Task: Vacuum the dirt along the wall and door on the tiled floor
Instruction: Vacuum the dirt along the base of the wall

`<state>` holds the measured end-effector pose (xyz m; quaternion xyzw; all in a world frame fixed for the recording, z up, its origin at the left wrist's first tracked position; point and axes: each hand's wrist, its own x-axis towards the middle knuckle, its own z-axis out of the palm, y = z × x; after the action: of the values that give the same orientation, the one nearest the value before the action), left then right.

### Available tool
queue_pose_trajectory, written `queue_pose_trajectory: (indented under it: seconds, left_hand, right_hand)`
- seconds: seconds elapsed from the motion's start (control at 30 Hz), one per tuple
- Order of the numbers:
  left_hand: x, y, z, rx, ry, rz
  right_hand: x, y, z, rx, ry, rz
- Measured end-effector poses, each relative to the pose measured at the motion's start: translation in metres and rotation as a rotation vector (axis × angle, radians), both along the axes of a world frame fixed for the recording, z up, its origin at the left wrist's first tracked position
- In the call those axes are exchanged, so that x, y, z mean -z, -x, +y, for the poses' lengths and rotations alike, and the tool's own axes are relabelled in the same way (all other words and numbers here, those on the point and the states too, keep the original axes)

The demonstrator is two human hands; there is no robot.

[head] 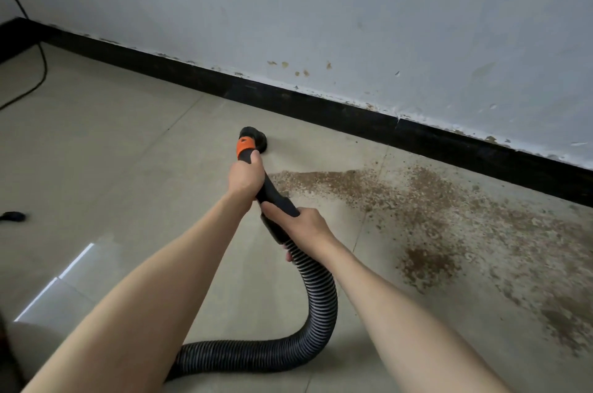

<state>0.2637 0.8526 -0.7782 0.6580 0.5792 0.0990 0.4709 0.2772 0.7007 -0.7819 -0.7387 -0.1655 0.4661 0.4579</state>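
Note:
A black vacuum wand with an orange collar ends in a round brush nozzle that rests on the beige tiled floor, a short way out from the wall. My left hand grips the wand just behind the collar. My right hand grips the lower end of the wand where the ribbed black hose starts. Brown dirt lies spread over the tiles to the right of the nozzle, reaching toward the black skirting.
A pale, stained wall rises above the skirting. The hose loops back toward me at the bottom. A thin black cable runs across the floor at far left, and a small dark object lies at the left edge.

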Motion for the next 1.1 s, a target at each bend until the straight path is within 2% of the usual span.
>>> queue_pose_trajectory:
  seconds: [0.17, 0.3, 0.53, 0.87, 1.1]
  left_hand:
    - [0.013, 0.018, 0.004, -0.069, 0.044, -0.009]
    - [0.017, 0.017, -0.009, -0.080, 0.166, -0.048]
    - [0.017, -0.003, -0.038, -0.118, 0.345, -0.192]
    - [0.010, -0.078, -0.083, 0.026, 0.460, -0.208]
    - [0.019, -0.094, -0.129, 0.144, 0.450, -0.186]
  right_hand:
    - [0.003, 0.002, 0.001, -0.106, 0.051, -0.093]
    - [0.003, -0.004, -0.015, -0.119, 0.068, -0.126]
    - [-0.015, -0.029, -0.046, -0.183, 0.145, -0.362]
    - [-0.018, -0.078, -0.089, -0.066, 0.291, -0.523]
    - [-0.004, -0.078, -0.136, 0.031, 0.304, -0.487]
